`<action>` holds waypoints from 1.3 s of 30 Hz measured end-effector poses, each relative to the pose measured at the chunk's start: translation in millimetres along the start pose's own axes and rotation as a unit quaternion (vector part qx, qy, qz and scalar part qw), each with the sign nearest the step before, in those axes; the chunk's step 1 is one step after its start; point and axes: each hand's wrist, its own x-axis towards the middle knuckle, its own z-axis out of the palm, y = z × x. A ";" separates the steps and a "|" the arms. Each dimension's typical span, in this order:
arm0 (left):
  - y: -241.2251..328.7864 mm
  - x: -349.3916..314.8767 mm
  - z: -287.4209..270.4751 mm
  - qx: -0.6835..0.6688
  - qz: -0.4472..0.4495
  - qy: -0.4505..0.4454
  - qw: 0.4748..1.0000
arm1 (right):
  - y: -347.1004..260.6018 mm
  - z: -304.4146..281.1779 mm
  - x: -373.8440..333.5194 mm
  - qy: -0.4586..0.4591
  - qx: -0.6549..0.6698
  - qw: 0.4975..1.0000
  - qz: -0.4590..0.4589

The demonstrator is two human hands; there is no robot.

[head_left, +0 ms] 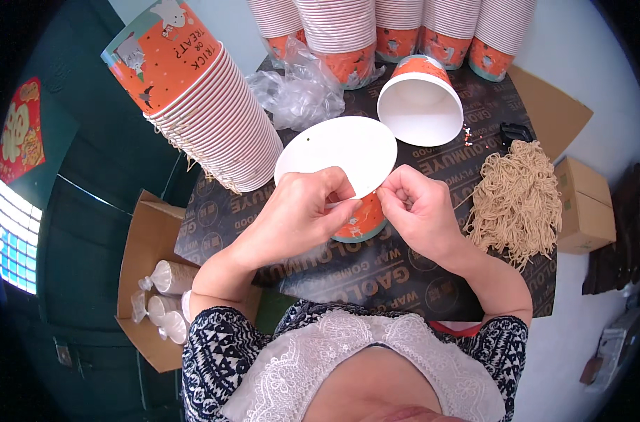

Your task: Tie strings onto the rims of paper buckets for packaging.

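An orange printed paper bucket [362,224] with a white inside stands before me, its mouth tipped toward me. A small dark hole shows in its far wall. My left hand [299,211] is closed on the near left rim, index finger over the mouth and thumb against the outer wall. At the right side of the rim my right hand [420,211] is closed in a pinch, fingertips at the bucket's edge. What it pinches is too small to make out. To the right lies a tangled heap of tan cords [515,202].
Another paper bucket [422,105] lies on its side behind. A tall leaning stack of buckets [218,119], cords along its side, stands left; more stacks [337,32] line the back beside clear plastic bags [299,88]. A black object [515,132] sits by the cords. An open carton [147,239] holds wrapped stacks.
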 end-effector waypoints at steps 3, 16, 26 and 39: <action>8.1 1.0 -3.8 -0.007 -0.045 -0.036 0.998 | -0.6 2.0 -0.1 0.004 -0.009 1.000 0.004; -12.0 11.7 9.2 -0.010 -0.016 -0.062 0.998 | 21.8 13.9 2.8 0.011 0.009 0.999 -0.030; -26.9 28.9 7.8 0.007 -0.013 -0.020 1.000 | 11.7 -15.9 16.3 -0.116 -0.116 0.986 0.008; -20.6 39.1 11.7 -0.266 -0.045 -0.095 0.958 | 2.4 -26.8 14.2 -0.114 -0.082 0.990 -0.015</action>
